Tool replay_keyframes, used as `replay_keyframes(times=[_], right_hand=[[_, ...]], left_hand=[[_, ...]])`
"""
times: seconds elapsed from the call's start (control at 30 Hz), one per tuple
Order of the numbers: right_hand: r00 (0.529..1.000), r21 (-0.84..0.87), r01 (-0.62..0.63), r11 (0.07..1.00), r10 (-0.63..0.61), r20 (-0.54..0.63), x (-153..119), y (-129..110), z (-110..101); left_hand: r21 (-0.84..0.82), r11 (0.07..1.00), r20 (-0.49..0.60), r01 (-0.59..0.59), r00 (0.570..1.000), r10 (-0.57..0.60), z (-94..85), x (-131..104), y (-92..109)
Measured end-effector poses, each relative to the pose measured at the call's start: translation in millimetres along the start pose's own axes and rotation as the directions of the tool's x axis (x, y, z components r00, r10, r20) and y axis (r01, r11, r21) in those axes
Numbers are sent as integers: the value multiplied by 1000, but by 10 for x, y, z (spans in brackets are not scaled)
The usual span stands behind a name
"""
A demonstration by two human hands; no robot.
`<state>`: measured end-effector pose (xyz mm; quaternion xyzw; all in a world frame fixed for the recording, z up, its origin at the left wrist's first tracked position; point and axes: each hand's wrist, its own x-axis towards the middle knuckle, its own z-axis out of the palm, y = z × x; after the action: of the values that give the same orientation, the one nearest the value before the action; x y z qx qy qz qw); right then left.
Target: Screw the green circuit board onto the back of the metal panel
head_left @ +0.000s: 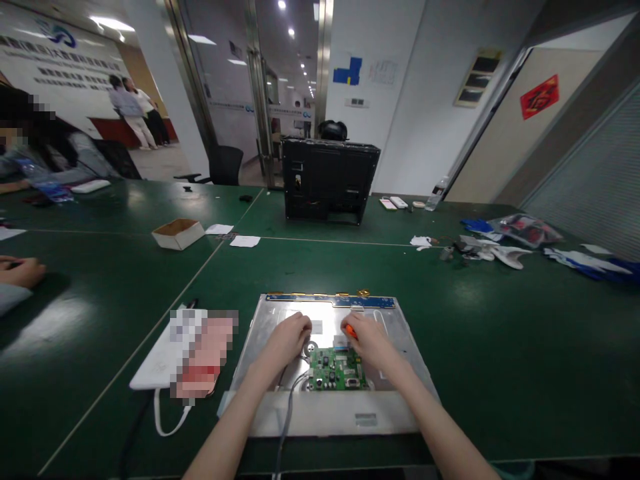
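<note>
A flat silver display panel [335, 413] lies on the green table, with a blue strip board [320, 301] along its far edge. On its near middle sits a green circuit board [336, 370], and a grey cable runs from the board's left side toward the table's near edge. My left hand [293, 335] is over the panel, up and left of the circuit board, its fingers curled together; whatever they hold, if anything, is hidden. Above the board's right corner, my right hand [367, 339] is closed on an orange tool [351, 331].
A white device [163, 357] and a pink phone [205, 357] lie left of the panel. Farther back stand an open box [179, 235] and a black monitor housing [330, 180]. Gloves and scraps [493, 250] lie at the right. Another person's hand [23, 272] rests at far left.
</note>
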<state>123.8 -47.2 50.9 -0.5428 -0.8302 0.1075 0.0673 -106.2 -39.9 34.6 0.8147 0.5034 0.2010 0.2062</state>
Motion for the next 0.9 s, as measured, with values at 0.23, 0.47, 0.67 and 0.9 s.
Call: replay_keyframes(times=[0.23, 0.47, 0.67, 0.9], right_hand=[[992, -39, 100, 994, -97, 82, 461, -419, 152], [992, -14, 115, 993, -114, 60, 497, -441, 216], [995, 42, 95, 995, -96, 15, 298, -313, 104], [997, 116, -14, 993, 23, -73, -397, 145, 49]], left_hand=[[16, 1000, -11, 16, 1000, -16, 129, 150, -144], [-73, 997, -48, 35, 998, -38, 142, 123, -175], [-97, 995, -79, 36, 996, -44, 66, -19, -110], [-132, 991, -42, 11, 999, -17, -47, -439, -23]])
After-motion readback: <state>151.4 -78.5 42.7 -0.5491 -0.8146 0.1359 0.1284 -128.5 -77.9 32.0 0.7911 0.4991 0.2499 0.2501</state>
